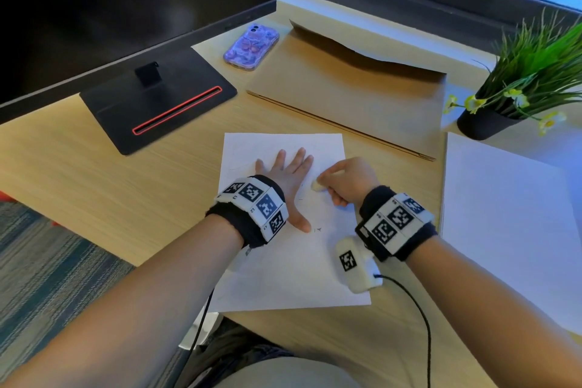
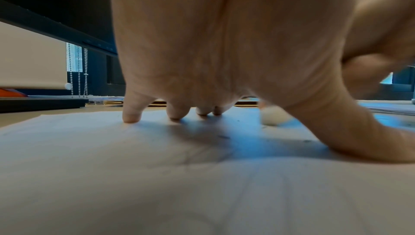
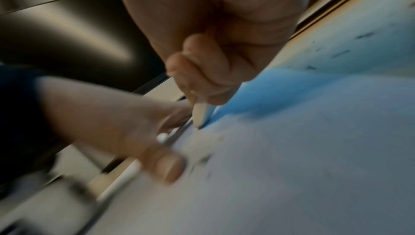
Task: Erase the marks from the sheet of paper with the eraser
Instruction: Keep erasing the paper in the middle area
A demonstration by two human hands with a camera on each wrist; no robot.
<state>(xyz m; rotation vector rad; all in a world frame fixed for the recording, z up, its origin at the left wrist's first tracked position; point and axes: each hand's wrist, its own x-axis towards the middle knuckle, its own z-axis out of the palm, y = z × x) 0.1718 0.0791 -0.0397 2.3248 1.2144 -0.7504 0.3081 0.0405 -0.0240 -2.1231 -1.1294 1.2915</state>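
We're mid-erase. Our left hand (image 1: 288, 173) lies flat w/ fingers (image 1: 302, 156) spread straight, pinning the sheet of paper (image 1: 283, 277) to the tabletop (image 1: 94, 183). Our right hand (image 1: 349, 181) has its fingers curled tight round the eraser (image 1: 317, 186), whose tip touches the sheet just right of the left hand. A few small dark marks (image 1: 318, 229) remain near the left thumb, nearer us than the eraser. To do this well, we judge: short light strokes, rubbing away from the pinning hand so the paper doesn't buckle or tear; keep left-hand pressure close to the spot; work toward the near marks next. Wrist views are blurred, so fine detail is unclear.
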